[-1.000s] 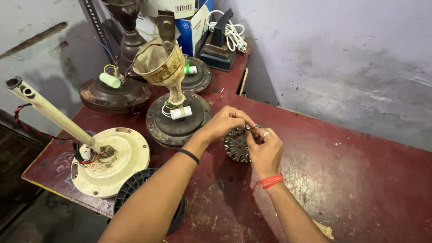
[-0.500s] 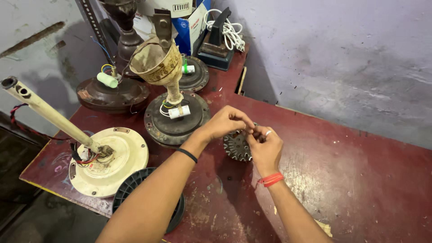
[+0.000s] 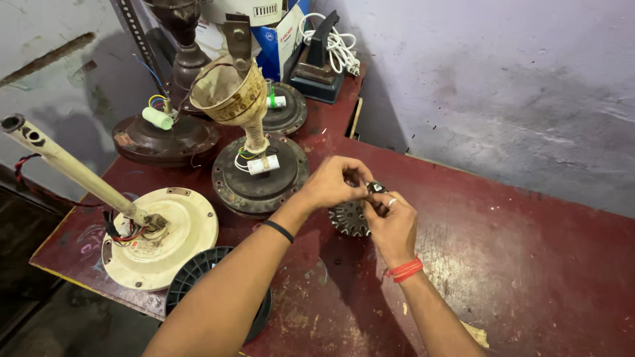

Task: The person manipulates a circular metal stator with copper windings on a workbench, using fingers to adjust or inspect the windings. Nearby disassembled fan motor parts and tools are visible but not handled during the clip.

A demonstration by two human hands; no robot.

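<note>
The worn dark-red table, scuffed and paint-flecked, carries everything. Left of the small toothed metal disc lies a cream ceiling-fan motor with its long downrod; just beyond the disc sits a rusty brown fan motor under a dull brass-coloured canopy cup. Both hands meet right above the disc: the left hand and right hand pinch one tiny dark part between fingertips. I'd judge that part could slip, roll across the gritty top and vanish off the edge.
</note>
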